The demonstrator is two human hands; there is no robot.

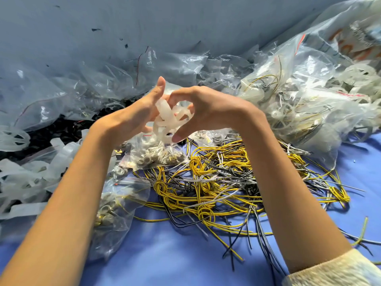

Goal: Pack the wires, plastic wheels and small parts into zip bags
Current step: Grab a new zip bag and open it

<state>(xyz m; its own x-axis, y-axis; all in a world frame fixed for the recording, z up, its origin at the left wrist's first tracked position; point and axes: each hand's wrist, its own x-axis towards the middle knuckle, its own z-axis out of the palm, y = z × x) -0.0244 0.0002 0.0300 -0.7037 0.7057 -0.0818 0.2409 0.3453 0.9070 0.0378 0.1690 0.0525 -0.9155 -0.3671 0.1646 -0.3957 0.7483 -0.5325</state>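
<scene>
A translucent white plastic wheel (172, 118) is held up between both hands above the table. My left hand (134, 114) grips its left side with the thumb raised. My right hand (208, 108) curls over its right side, thumb under the rim. Below them lies a small zip bag (158, 153) with metal rings and small parts in it. A tangle of yellow, black and white wires (222, 182) spreads over the blue cloth in the middle.
More loose plastic wheels (14, 139) and strips lie at the left. A filled bag of parts (115, 211) sits under my left forearm. Large clear bags (309, 96) of wheels and wires are piled at the right, empty bags (107, 79) at the back.
</scene>
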